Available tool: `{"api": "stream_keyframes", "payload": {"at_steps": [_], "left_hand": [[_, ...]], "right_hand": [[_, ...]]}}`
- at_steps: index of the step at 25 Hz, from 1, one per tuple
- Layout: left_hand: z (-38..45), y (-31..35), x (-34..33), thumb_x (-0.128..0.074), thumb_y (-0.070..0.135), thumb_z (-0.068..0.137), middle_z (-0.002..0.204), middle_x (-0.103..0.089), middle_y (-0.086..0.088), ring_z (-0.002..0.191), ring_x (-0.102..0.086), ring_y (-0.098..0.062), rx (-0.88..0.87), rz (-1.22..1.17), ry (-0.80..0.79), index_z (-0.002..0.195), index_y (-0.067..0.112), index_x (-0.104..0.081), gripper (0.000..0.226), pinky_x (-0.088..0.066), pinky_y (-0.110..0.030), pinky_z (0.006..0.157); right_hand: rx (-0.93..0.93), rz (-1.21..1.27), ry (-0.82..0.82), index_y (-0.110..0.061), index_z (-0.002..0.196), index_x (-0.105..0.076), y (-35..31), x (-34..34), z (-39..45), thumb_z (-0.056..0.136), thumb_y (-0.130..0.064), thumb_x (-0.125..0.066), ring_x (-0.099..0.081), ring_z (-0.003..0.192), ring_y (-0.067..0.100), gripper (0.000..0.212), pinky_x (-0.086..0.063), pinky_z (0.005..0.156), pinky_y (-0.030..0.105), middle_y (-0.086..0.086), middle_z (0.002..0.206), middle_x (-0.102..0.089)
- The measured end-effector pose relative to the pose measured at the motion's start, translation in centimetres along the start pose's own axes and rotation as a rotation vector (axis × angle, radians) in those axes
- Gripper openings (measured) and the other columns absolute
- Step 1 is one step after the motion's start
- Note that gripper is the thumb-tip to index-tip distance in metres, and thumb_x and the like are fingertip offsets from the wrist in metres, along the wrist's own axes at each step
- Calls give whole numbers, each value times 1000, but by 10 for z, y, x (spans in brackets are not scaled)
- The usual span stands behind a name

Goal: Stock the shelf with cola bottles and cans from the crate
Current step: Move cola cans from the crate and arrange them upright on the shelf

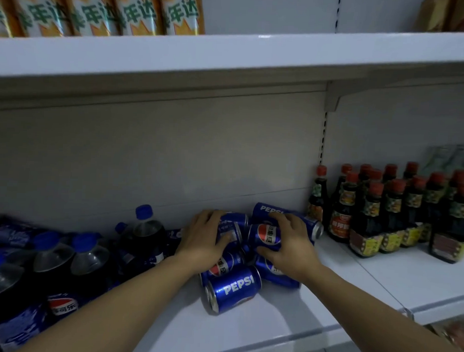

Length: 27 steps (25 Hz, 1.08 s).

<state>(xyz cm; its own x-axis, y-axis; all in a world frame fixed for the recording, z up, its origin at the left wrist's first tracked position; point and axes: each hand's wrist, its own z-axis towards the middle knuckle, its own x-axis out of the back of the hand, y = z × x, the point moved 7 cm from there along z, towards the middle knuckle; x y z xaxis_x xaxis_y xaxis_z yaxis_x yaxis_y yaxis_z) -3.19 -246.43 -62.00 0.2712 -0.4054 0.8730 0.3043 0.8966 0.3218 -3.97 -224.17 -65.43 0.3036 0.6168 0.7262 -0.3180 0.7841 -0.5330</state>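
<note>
Several blue cola cans lie on their sides in a loose pile on the white shelf [259, 332]. The nearest can [235, 289] shows its PEPSI lettering and lies in front of the pile. My left hand [205, 238] rests on top of a can [233, 230] at the pile's left, fingers curled over it. My right hand [289, 243] grips a can [265, 236] with the round logo, thumb under it and fingers over it. Behind it lies another can [275, 210]. Cola bottles [148, 233] with blue caps stand to the left. No crate is in view.
Dark sauce bottles [390, 215] with red caps fill the shelf to the right, close to the cans. An upper shelf [230, 54] overhead carries orange drink bottles [136, 12]. The shelf back wall is right behind the pile.
</note>
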Motion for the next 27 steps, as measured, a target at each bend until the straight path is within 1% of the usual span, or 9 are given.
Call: {"api": "stream_keyframes", "payload": {"at_steps": [4,6,8,10,13,18,21,23,27], "left_hand": [[-28,12,14,-49,47,97,149,-42,-4,135,-39,-27,-23,-24,11,151,22,-36,61,-36,-42,111],[-49,18,-2,-48,63,88,157,-32,-4,142,-32,-28,5,41,-104,154,25,-28,79,-35,-47,114],[-66,24,-25,-49,80,77,164,-14,3,151,-17,-24,16,137,-265,157,32,-13,100,-25,-58,119],[-75,31,-39,-51,87,71,166,-5,6,154,-7,-22,3,212,-329,158,36,-2,112,-16,-61,121],[-68,40,-38,-58,82,73,167,-6,2,154,-7,-22,-2,193,-281,159,33,-1,114,-16,-59,121],[-57,45,-19,-59,73,80,167,-12,1,153,-12,-23,-30,123,-184,159,29,-5,105,-22,-58,120],[-71,41,-27,-62,77,73,167,-9,3,153,-10,-21,-34,88,-273,159,33,-3,113,-21,-58,121],[-86,40,-40,-65,80,67,167,-4,6,154,-8,-20,-81,167,-357,158,36,2,122,-17,-58,122],[-97,38,-50,-67,81,66,167,-5,6,153,-11,-20,-101,206,-348,158,35,2,125,-16,-54,123]], "right_hand": [[-56,-7,-100,-31,148,-32,3,2,-19,71,-42,-79,-36,136,31,90,-44,105,42,8,147,-36],[-76,-26,-140,-31,150,-28,3,-1,-32,73,-43,-77,-30,141,30,92,-41,109,42,6,151,-30],[-38,-47,-155,-29,153,-26,-1,-3,-43,73,-44,-78,-21,145,27,96,-32,117,40,5,154,-27],[1,-77,-173,-27,154,-25,-2,-3,-50,71,-49,-78,-17,147,27,102,-26,120,41,3,156,-26],[27,-88,-176,-30,153,-25,1,2,-53,65,-62,-72,-20,147,27,105,-28,119,45,0,156,-28],[56,-113,-186,-33,155,-19,1,14,-54,72,-49,-81,-16,149,24,105,-27,121,45,-1,162,-20],[67,-105,-204,-32,155,-19,3,15,-60,68,-51,-82,-21,148,23,109,-30,119,42,-2,160,-21],[68,-98,-231,-31,155,-19,5,9,-69,65,-56,-83,-23,146,21,113,-31,119,41,-4,159,-22],[81,-127,-249,-34,156,-14,7,0,-84,64,-54,-84,-18,148,21,117,-28,121,42,-5,161,-18]]}}
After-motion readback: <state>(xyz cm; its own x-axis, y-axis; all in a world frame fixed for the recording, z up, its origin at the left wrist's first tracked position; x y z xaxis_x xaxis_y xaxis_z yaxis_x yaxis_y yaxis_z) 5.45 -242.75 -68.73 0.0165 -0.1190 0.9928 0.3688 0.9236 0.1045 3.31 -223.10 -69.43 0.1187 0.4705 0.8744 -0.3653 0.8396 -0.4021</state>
